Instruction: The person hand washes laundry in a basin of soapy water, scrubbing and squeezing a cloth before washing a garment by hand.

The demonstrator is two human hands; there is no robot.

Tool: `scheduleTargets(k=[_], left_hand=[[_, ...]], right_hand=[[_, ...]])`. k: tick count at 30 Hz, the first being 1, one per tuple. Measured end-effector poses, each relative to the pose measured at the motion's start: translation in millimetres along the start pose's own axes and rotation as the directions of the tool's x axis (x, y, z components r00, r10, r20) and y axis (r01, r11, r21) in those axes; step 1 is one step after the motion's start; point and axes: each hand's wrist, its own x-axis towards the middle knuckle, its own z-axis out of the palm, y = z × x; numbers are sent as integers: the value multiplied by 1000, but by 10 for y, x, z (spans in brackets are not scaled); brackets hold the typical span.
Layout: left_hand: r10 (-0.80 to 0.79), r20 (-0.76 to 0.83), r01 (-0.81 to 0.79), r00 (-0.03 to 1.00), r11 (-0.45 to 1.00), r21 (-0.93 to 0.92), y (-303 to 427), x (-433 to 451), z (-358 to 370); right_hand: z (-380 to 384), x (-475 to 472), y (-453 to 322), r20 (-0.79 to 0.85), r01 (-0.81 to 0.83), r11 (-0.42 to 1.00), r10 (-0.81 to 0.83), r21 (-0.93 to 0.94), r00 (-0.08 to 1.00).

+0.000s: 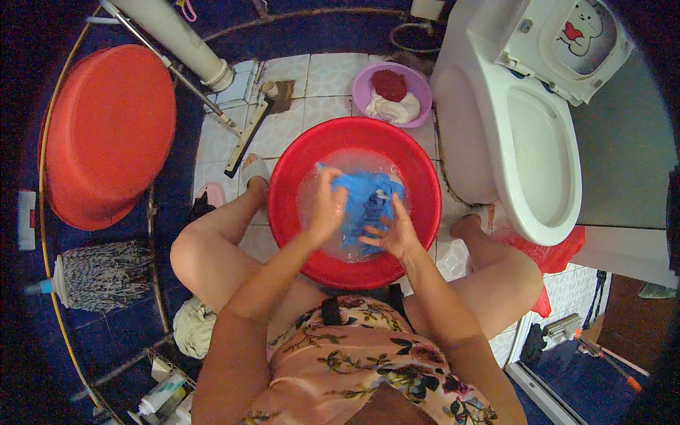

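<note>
A wet blue cloth (372, 204) lies in cloudy, sudsy water inside a red plastic basin (353, 273) between my knees. My left hand (328, 207) grips the cloth at its left side, and a bit of blue shows above the fingers. On the cloth's right side is my right hand (396, 228), its thumb against the fabric and its other fingers spread over the lower part. Whether the right hand pinches any fabric cannot be made out. A small whitish piece (381, 195) shows on the cloth near the right thumb.
Beyond the basin, a pink-purple basin (361, 87) holds dark red and white cloths. A white toilet (542, 159) stands at right, lid raised. At left are a floor squeegee (247, 138), a large red tub (114, 133) and a string mop (106, 276).
</note>
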Motion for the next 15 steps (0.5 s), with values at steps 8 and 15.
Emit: scheduleTargets(k=[8, 15], left_hand=[[523, 421, -635, 741, 750, 186, 522, -366, 423], [181, 196, -237, 964, 919, 315, 480, -105, 238]], right_hand=[[-340, 976, 569, 515, 510, 604, -794, 612, 323], [-6, 125, 218, 135, 374, 913, -396, 161, 908]])
